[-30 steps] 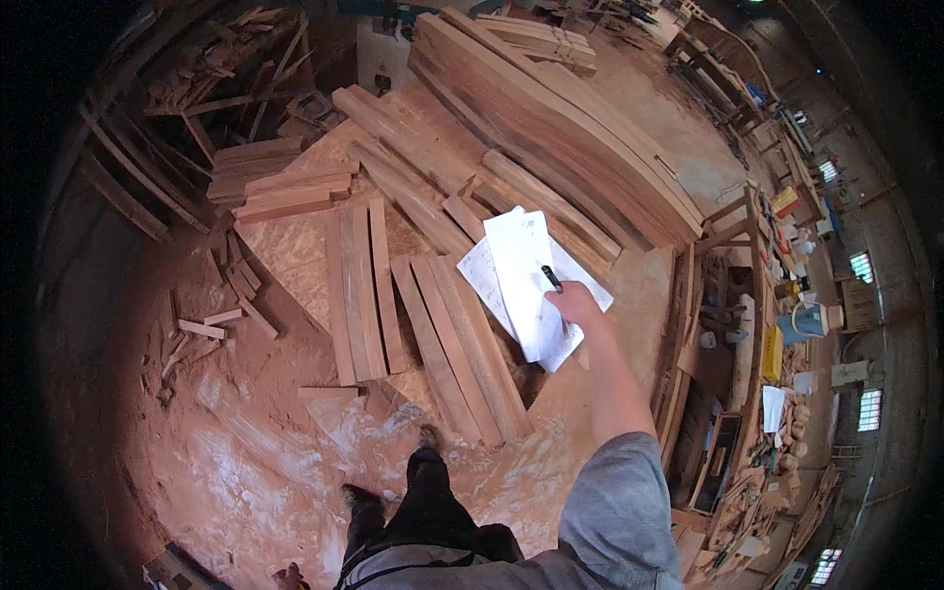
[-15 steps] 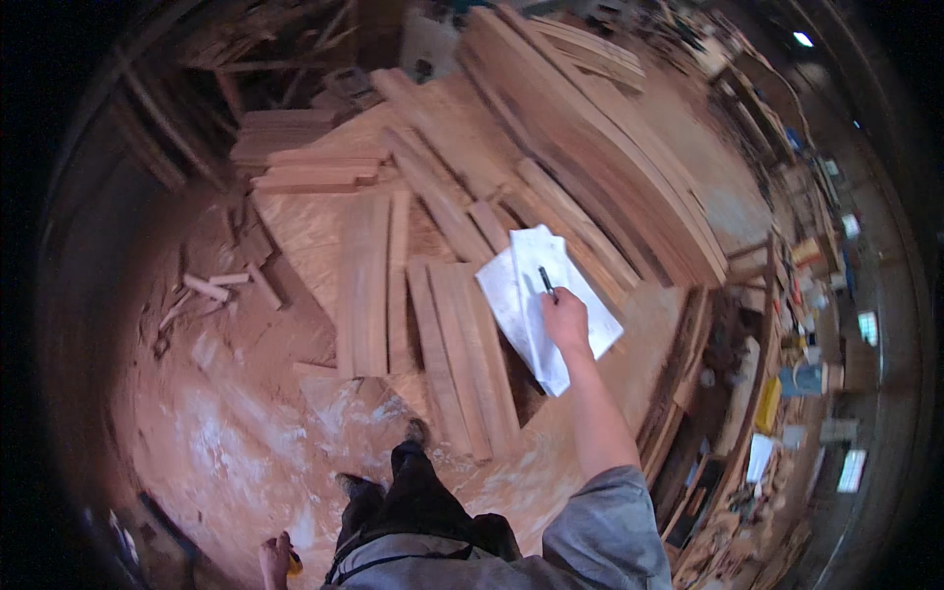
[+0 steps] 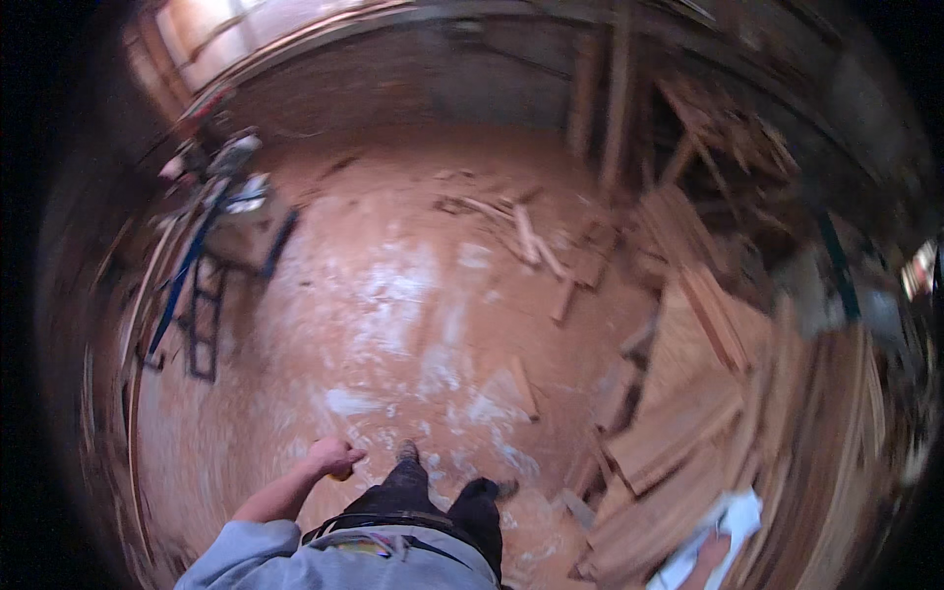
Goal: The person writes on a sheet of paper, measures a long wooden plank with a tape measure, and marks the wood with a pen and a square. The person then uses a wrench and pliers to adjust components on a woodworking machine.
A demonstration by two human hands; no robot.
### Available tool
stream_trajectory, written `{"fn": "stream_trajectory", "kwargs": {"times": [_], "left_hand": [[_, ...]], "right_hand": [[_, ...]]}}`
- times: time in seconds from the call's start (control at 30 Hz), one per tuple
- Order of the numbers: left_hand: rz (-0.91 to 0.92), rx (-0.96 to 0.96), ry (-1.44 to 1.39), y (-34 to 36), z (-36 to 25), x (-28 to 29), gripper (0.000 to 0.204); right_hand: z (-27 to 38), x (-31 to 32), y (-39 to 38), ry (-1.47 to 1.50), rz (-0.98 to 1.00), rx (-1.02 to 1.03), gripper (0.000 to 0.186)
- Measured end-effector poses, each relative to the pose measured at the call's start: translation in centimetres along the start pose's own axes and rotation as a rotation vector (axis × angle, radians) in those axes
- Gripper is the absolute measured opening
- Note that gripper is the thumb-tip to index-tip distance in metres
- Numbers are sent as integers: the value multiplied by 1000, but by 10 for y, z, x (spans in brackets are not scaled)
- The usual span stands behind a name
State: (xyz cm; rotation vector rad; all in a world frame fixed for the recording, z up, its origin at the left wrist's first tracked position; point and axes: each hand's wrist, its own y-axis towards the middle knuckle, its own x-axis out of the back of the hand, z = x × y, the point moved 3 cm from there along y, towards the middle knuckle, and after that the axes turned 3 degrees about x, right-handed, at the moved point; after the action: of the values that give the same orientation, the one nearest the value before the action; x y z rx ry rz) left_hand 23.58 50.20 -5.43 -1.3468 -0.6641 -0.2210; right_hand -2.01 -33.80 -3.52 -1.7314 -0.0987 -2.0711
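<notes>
My left hand (image 3: 329,457) is out in front of my left side, fingers closed round a small yellow thing (image 3: 341,476). Most of that thing is hidden, so its kind does not show. White paper sheets (image 3: 742,513) lie by the wooden boards (image 3: 678,482) at the lower right. Over these sheets is my right hand (image 3: 710,553), smeared by motion. Its fingers cannot be made out, and no pen shows there now.
Wood offcuts (image 3: 528,236) lie scattered on the dusty floor (image 3: 383,295) ahead. At the left stands a dark metal frame (image 3: 204,320) beside a blue bar (image 3: 185,270). Long planks (image 3: 826,442) are stacked at the right, and wooden posts (image 3: 618,108) rise at the back.
My view has swung left, so the boards and paper now sit at the lower right. My left hand shows more fully. The pen seen in my right hand is no longer visible.
</notes>
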Motion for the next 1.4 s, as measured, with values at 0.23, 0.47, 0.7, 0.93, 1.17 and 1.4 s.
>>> {"fn": "stream_trajectory", "kwargs": {"times": [0.23, 0.47, 0.7, 0.93, 1.17, 1.4], "left_hand": [[36, -22, -27, 8, 93, -23, 65], [-6, -25, -311, 77, 213, -71, 72], [187, 60, -1441, 125, 288, -67, 45], [-53, -4, -1892, 93, 354, 7, 33], [94, 211, -2515, 74, 422, -6, 37], [-206, 233, -2929, 77, 499, 68, 43]], "right_hand": [[199, -40, -151, 354, -149, 553, 47], [384, -152, -331, 388, 427, 878, 44], [459, -209, -397, 135, 682, 828, 40], [505, -257, -368, 17, 806, 935, 37], [674, -375, -503, 99, 971, 1195, 20], [797, -390, -570, -136, 1131, 871, 24]]}}
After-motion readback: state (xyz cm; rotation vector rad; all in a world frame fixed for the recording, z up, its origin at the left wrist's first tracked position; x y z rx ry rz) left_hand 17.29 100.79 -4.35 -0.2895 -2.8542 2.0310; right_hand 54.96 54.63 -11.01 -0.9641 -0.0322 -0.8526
